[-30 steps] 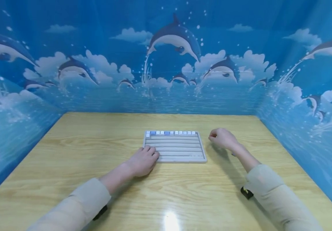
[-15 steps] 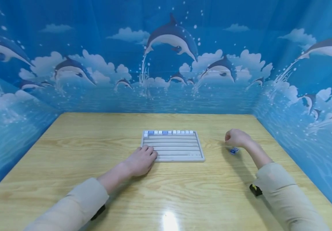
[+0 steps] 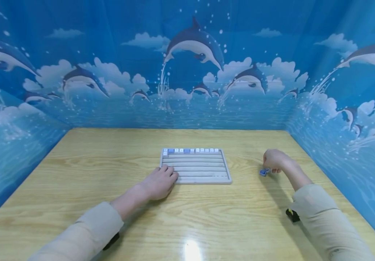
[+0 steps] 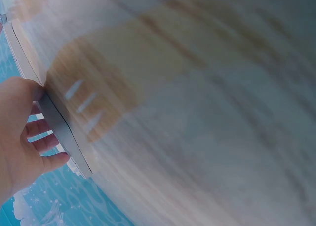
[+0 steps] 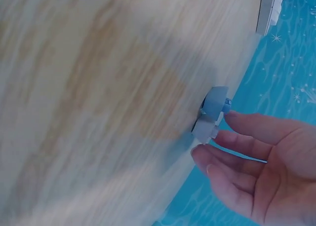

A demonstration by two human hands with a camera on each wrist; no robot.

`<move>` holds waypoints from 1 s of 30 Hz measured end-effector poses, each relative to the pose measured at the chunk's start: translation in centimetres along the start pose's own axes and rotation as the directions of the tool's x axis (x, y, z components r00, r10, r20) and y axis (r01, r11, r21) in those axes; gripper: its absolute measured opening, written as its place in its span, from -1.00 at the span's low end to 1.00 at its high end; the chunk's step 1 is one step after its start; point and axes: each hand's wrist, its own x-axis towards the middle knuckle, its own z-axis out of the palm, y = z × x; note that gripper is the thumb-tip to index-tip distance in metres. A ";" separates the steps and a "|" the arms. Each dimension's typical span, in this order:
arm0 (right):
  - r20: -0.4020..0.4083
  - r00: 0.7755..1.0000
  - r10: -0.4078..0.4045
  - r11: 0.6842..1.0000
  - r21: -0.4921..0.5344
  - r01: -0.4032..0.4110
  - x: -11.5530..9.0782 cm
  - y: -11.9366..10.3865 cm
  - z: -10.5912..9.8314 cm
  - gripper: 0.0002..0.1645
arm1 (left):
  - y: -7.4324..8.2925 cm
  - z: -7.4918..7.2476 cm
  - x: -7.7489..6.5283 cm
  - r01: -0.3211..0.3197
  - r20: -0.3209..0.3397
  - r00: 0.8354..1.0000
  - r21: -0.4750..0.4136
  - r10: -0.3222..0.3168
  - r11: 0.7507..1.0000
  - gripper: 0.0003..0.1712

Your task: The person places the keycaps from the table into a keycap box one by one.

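A pale ridged keycap tray (image 3: pixel 200 173) lies mid-table. White and blue keycaps (image 3: pixel 186 150) line its back row, with one white keycap (image 3: pixel 165 153) at the left of the row below. My left hand (image 3: pixel 161 181) holds the tray's front left edge, thumb against the front side and fingers over the top in the left wrist view. To the right, my right hand (image 3: pixel 277 160) hovers at a small cluster of loose keycaps (image 3: pixel 264 172). In the right wrist view its thumb and fingers are parted beside a blue keycap (image 5: pixel 215 103) and a whitish keycap (image 5: pixel 204 128).
The wood-grain table (image 3: pixel 187 214) is bounded at the back and sides by a blue dolphin-print curtain (image 3: pixel 174 108). Glare shows near the table's front.
My right hand has moved right, away from the tray, and come down to the loose keycaps, with its fingers now spread more. My left hand has stayed on the tray.
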 end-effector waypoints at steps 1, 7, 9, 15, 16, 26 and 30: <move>0.008 1.000 0.008 1.000 0.003 -0.008 0.0 0.0 0.0 -0.89 | 0.0 0.0 0.0 0.000 0.002 1.000 0.001 0.000 1.000 -0.68; 0.013 1.000 0.017 0.999 0.034 -0.017 0.3 0.2 0.3 -0.81 | -0.1 0.1 0.1 -0.002 -0.020 1.000 0.007 0.002 1.000 -0.68; 0.010 1.000 0.011 0.999 0.036 -0.011 0.4 0.1 0.4 -0.80 | -0.1 0.1 0.1 0.000 -0.023 1.000 0.010 0.000 1.000 -0.68; 0.018 1.000 -0.011 1.000 0.015 0.010 0.6 -0.1 0.6 -0.87 | -0.1 0.0 0.1 -0.003 -0.016 1.000 0.023 0.003 1.000 -0.67; 0.016 1.000 -0.019 1.000 0.006 0.019 0.6 -0.2 0.5 -0.89 | -0.1 0.0 0.1 -0.003 -0.014 1.000 0.026 0.003 1.000 -0.66; -0.034 0.992 -0.118 0.993 -0.027 0.117 0.7 -0.1 0.1 -0.77 | 0.0 0.1 0.0 0.007 -0.020 1.000 0.019 -0.006 1.000 -0.66; -0.061 0.989 -0.133 0.990 -0.059 0.130 0.8 -0.2 0.1 -0.83 | 0.0 0.2 0.0 0.006 -0.024 1.000 0.022 -0.005 1.000 -0.66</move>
